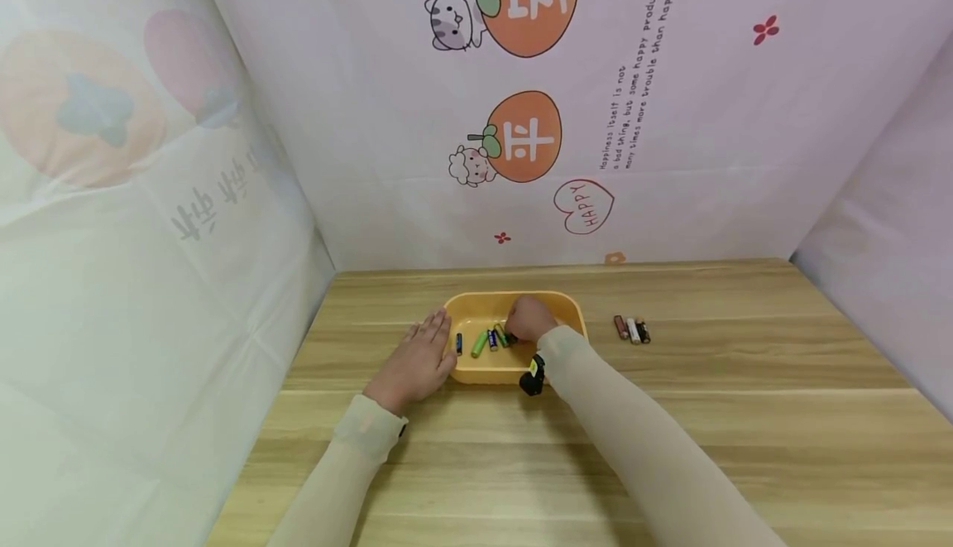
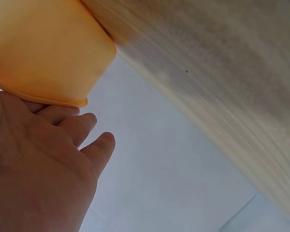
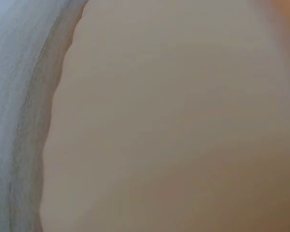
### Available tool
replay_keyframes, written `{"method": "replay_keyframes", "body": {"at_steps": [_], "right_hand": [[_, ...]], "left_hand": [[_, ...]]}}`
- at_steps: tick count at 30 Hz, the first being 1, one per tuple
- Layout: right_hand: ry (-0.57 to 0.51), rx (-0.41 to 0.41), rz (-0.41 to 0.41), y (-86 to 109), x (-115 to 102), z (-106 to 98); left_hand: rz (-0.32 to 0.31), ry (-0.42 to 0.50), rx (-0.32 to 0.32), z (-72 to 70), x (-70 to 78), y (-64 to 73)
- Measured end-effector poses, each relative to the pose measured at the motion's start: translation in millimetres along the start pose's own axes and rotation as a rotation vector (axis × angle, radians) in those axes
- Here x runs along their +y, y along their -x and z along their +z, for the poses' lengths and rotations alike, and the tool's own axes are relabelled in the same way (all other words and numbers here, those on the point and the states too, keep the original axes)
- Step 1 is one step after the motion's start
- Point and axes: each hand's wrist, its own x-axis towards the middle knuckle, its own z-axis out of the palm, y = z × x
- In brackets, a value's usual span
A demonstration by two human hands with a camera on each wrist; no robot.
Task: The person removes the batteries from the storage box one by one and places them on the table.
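A yellow plastic tray (image 1: 514, 376) sits on the wooden table with several batteries inside. My left hand (image 1: 417, 363) rests against its left rim with fingers nearly straight; the left wrist view shows the palm and fingers (image 2: 97, 150) beside the tray's outer wall (image 2: 53, 53). Inside the tray, my right hand (image 1: 532, 319) is curled at a dark battery (image 1: 510, 338), which it appears to pinch; the fingertips are largely hidden. Left of it lie a green and gold battery (image 1: 501, 335), a blue battery (image 1: 492, 340), a bright green battery (image 1: 480, 343) and a dark blue battery (image 1: 458, 344).
Right of the tray, a reddish battery (image 1: 621, 327), a white battery (image 1: 633, 331) and a black battery (image 1: 644, 331) lie side by side on the table (image 1: 715, 415). Printed white cloth (image 1: 372, 158) stands behind and at both sides. The tray's wall fills most of the right wrist view.
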Motion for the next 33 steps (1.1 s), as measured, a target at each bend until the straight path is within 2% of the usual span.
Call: {"method": "replay_keyframes", "body": {"at_steps": [5,14,25,33], "right_hand": [[-0.033,-0.023,-0.013,0.9,1,-4],[-0.113,-0.074,0.017,6.3,-3,-14],[-0.161,-0.083,0.039,9.2,1,-16],[-0.251,-0.073,0.034,8.8,8,-19]], "left_hand": [[0.004,0.004,0.010,0.3,0.8,-0.2],[0.003,0.004,0.010,0.5,1.0,-1.2],[0.002,0.006,0.009,3.3,-1.8,-1.6],[-0.007,0.028,0.022,4.8,-2.0,-0.8]]}}
